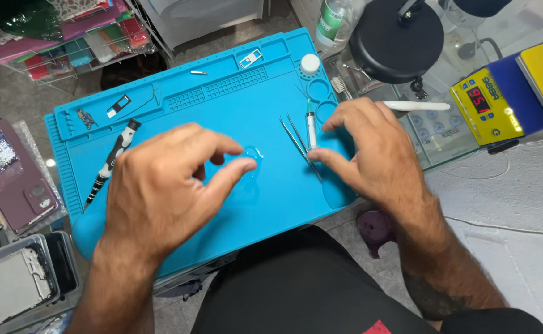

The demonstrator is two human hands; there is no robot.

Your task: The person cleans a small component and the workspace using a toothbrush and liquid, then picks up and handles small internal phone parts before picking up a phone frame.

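A blue silicone work mat (222, 117) lies across my lap. My left hand (160, 185) hovers over its middle, thumb and fingers pinching toward a small clear piece (253, 153) on the mat. My right hand (370, 148) rests at the mat's right side, thumb and fingertips touching thin metal tweezers (296, 137) next to a small syringe (311, 124). A black-and-white precision screwdriver (112, 161) lies at the left of the mat.
Small metal parts (118, 106) and a white cap (309, 64) sit in the mat's upper trays. A purple phone case (18, 179) and opened phone (8, 284) lie left. A yellow-and-blue heating station (512, 93), a black round base (396, 38) and a white spudger (416, 106) stand right.
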